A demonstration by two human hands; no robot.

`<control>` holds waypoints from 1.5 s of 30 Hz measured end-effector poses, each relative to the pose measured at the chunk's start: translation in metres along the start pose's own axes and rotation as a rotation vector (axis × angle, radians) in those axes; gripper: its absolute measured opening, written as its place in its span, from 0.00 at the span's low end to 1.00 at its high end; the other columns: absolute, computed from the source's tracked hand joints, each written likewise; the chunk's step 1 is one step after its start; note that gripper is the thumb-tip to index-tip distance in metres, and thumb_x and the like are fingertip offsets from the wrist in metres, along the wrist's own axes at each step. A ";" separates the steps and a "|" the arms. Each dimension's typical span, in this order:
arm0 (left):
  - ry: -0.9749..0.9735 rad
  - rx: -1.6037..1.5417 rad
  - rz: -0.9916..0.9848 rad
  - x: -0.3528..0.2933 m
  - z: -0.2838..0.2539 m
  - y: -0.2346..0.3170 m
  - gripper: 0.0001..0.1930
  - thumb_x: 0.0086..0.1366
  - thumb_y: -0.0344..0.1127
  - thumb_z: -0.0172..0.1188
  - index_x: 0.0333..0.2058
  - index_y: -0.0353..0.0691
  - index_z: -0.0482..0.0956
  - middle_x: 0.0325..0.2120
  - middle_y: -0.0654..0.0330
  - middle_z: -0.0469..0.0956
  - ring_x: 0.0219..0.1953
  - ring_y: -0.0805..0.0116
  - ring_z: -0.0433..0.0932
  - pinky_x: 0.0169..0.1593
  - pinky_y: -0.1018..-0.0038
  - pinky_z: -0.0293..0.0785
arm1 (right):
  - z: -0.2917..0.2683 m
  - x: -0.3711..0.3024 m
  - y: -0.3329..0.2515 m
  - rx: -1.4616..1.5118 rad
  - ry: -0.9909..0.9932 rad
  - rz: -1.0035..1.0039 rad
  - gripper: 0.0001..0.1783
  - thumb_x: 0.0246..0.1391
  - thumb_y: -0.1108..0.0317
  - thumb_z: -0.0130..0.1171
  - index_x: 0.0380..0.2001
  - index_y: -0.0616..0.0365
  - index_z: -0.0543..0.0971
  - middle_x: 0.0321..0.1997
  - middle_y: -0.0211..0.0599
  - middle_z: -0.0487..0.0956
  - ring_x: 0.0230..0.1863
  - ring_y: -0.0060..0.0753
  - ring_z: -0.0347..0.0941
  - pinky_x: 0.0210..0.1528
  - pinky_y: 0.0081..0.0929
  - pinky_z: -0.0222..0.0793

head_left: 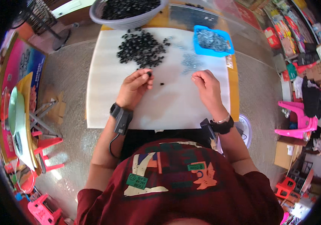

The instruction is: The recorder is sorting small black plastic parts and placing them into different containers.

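Left hand (135, 85) pinches a small black piece (149, 74) in its fingertips, just this side of the black heap (139, 48) on the white sheet (106, 93). Right hand (208, 86): thumb and forefinger closed together near scattered silvery pieces (191, 63); cannot tell whether they grip one. Lettering shows on green patches (137, 181) on the maroon shirt (205, 204) and on the colourful poster (22, 71), left.

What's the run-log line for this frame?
left hand: small black part | right hand: pinched, contents unclear | nearby: black pile, silvery pieces

Black, plastic-looking pieces (142, 48), faintly glossy, lie on a smooth, pale sheet (106, 101); toward its far right corner, shiny metallic slivers (191, 63) lie near a glossy blue plastic basket (206, 52).
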State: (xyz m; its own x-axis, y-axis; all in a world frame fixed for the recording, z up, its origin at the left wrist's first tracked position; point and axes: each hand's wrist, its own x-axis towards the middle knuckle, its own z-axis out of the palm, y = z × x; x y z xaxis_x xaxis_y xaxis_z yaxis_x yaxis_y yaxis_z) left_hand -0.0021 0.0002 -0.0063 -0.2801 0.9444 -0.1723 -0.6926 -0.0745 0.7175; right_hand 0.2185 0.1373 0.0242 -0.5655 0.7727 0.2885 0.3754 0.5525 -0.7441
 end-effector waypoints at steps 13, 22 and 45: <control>-0.060 -0.016 -0.018 0.001 -0.005 0.000 0.12 0.66 0.30 0.53 0.47 0.34 0.74 0.35 0.60 0.77 0.33 0.74 0.75 0.39 0.78 0.74 | 0.060 0.023 -0.072 -0.002 -0.145 -0.358 0.04 0.52 0.70 0.56 0.28 0.59 0.73 0.30 0.40 0.74 0.36 0.47 0.70 0.38 0.40 0.66; -0.088 0.012 -0.067 -0.001 -0.003 0.005 0.12 0.65 0.31 0.55 0.45 0.33 0.74 0.33 0.60 0.78 0.32 0.73 0.76 0.37 0.78 0.75 | 0.053 0.026 -0.067 0.278 -0.215 0.016 0.10 0.52 0.66 0.61 0.26 0.62 0.74 0.23 0.38 0.74 0.24 0.34 0.70 0.29 0.31 0.67; -0.064 -0.084 -0.033 0.002 -0.004 0.003 0.11 0.67 0.30 0.50 0.46 0.32 0.71 0.34 0.58 0.76 0.33 0.72 0.75 0.39 0.78 0.74 | 0.057 0.018 -0.054 0.346 -0.166 0.016 0.06 0.53 0.76 0.56 0.36 0.63 0.77 0.29 0.33 0.79 0.29 0.27 0.75 0.33 0.23 0.70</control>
State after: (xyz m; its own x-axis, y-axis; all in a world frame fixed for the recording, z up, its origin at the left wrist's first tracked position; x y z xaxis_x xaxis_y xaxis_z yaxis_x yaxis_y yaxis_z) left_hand -0.0075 0.0007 -0.0072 -0.2147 0.9652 -0.1495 -0.7551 -0.0669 0.6522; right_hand 0.1461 0.1034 0.0345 -0.6837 0.7033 0.1947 0.1312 0.3809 -0.9153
